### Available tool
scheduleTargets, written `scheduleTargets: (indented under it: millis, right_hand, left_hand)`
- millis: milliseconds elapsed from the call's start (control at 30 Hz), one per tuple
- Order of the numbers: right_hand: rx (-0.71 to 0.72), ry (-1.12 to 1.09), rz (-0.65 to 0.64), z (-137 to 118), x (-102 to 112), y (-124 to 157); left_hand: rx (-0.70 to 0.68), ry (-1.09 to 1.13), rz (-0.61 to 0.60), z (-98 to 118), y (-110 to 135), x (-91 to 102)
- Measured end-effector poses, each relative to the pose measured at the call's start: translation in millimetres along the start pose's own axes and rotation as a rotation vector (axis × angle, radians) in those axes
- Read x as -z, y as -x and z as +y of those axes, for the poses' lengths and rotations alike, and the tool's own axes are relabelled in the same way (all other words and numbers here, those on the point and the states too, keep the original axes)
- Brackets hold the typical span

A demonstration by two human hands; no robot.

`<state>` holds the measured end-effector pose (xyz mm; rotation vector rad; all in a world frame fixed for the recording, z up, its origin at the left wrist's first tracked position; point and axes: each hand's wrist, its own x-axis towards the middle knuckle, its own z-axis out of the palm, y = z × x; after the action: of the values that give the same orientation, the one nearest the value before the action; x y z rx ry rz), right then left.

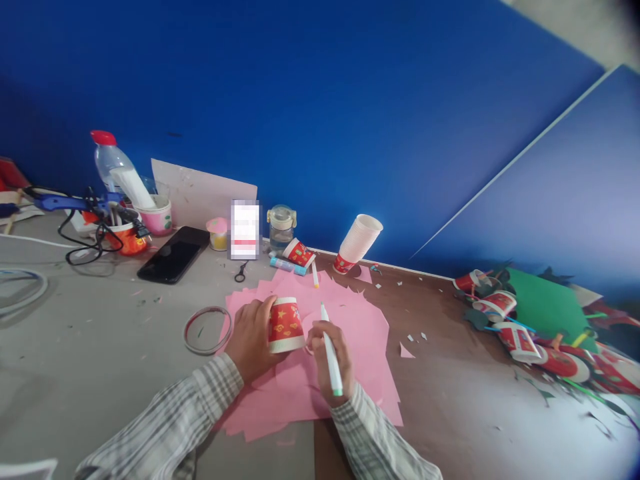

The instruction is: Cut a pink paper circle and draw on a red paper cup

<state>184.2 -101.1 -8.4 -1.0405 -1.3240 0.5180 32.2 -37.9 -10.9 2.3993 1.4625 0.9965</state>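
Observation:
My left hand (254,337) is closed around a red paper cup (287,327) with gold patterns, its white rim facing down. The cup is tilted slightly over a spread of pink paper sheets (357,333). In my right hand (330,360) is a white marker (331,363) with a green end, its tip pointing up and away from me. The marker is apart from the cup. A second marker (315,275), with an orange end, lies at the far edge of the pink paper.
Behind the paper stand a stack of paper cups (359,243), a lidded jar (281,230) and a tipped red cup (299,253). Small scissors (241,272), a black phone (175,255) and a tape ring (207,331) lie left. Decorated cups (517,341) and green paper (547,307) crowd the right.

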Motion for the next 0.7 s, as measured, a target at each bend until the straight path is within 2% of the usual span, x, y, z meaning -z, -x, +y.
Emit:
scheduleTargets:
  millis: [133, 267, 400, 600, 700]
  right_hand:
    - [0.224, 0.341, -0.235, -3, 1, 0]
    - [0.236, 0.407, -0.340, 5, 2, -2]
    - [0.228, 0.402, -0.295, 14, 6, -2]
    - [0.312, 0.287, -0.138, 25, 10, -1]
    - [0.352, 0.268, -0.108, 24, 9, -3]
  left_hand:
    - [0.046, 0.030, 0.037, 4, -1, 4.2]
    - [0.064, 0.145, -0.008, 6, 1, 7.9]
    - [0.084, 0.232, -0.042, 5, 3, 10.5]
    - [0.086, 0.287, -0.002, 5, 3, 10.6]
    - [0.104, 0.301, -0.017, 6, 4, 10.1]
